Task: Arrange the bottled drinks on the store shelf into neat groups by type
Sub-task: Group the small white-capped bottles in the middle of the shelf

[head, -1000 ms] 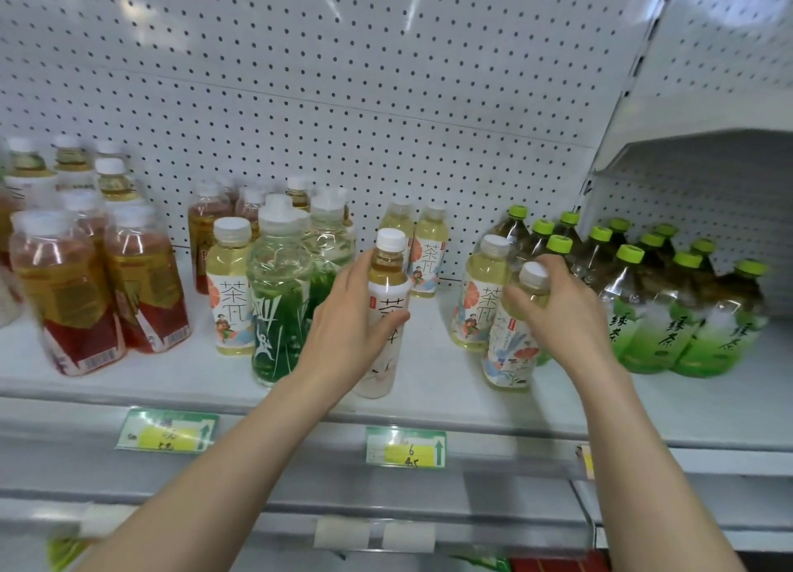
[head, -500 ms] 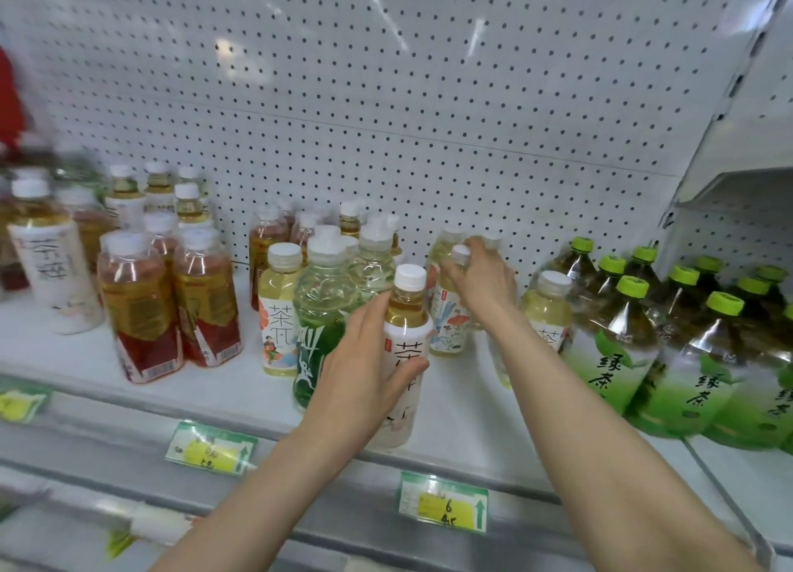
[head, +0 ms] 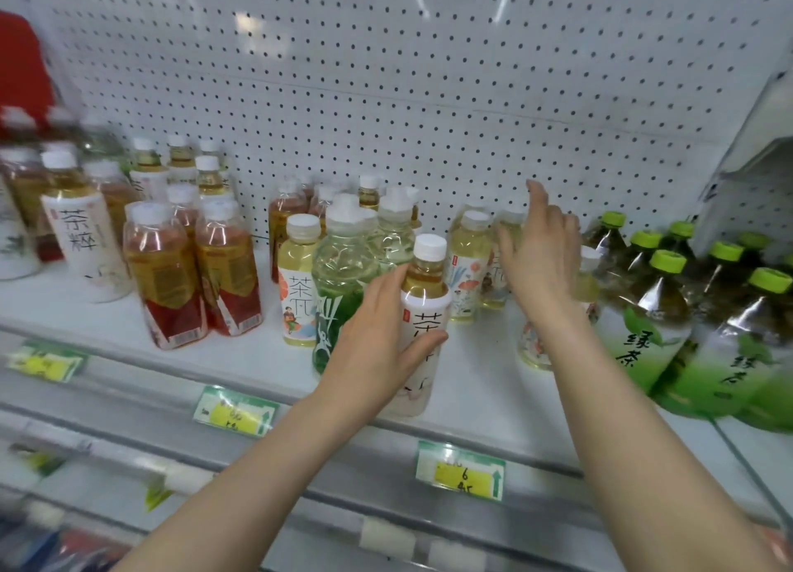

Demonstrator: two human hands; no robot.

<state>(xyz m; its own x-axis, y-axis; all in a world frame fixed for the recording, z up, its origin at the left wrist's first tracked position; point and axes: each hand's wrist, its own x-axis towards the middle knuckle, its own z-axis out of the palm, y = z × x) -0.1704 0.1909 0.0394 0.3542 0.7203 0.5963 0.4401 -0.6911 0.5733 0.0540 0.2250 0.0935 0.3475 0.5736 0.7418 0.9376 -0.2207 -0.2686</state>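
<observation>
The left hand (head: 373,335) grips a white-capped tea bottle (head: 429,290) that stands upright near the front edge of the shelf (head: 476,391). The thumb is curled across its white label, where the character 茶 can be read. The right hand (head: 543,262) is raised behind and just right of that bottle, fingers straight, holding nothing, in front of the pale floral-label bottles (head: 468,267). Just left of the tea bottle stands a clear green-printed bottle (head: 339,297), then a small yellow bottle (head: 297,279) marked 茶π, then the red-labelled amber bottles (head: 165,279). Far left is a tall white-labelled bottle (head: 79,232) reading 茶粹. Well right of the tea bottle lean green-capped bottles (head: 643,314) labelled 绿茶. Below it hangs a green-and-yellow price tag (head: 461,470) with a handwritten 6.
</observation>
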